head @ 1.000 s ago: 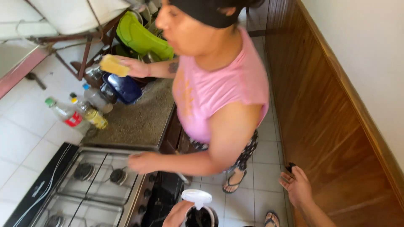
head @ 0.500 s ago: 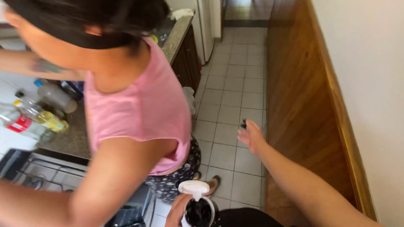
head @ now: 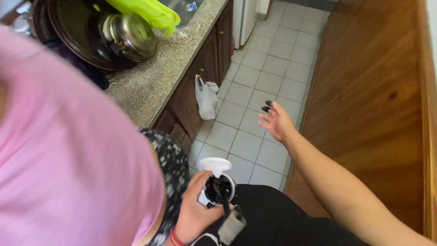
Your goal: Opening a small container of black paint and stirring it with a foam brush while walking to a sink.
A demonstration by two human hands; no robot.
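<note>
Container: small round tub (head: 218, 187) with a white rim, low in view just in front of your dark lap; its inside looks black and glossy, and a white flip lid (head: 215, 165) stands open above the rim.
Left hand (head: 196, 212): your grip is wrapped snugly around the tub from the left, fingers curled on its wall; a red band sits at the wrist.
Tool: a dark stick (head: 223, 197) rises out of the tub, with a pale fuzzy block (head: 231, 227) at its near end; whether your fingers pin it, you cannot tell from here.
Right hand (head: 276, 122): held out over the tiled floor (head: 255, 136), fingers spread wide and holding nothing; at least 2 fingertips look dark, as if smeared.
Risk: judged from the open lid and the 1-handed hold, a tilt could slop the black contents onto your lap or the pale tiles; the smeared fingertips could mark the wooden panel (head: 364, 91) beside them.
Crowding: a person in a smooth pink top (head: 68, 159) stands very near on your left; a bump could jog the tub.
Worktop (head: 150, 77): speckled stone, carrying a shiny steel pot (head: 129, 36), a dark round pan and a lime-green plastic piece (head: 145, 10).
Cabinet: dark wood doors, with a crumpled white bag (head: 205, 96) hanging at them.
</note>
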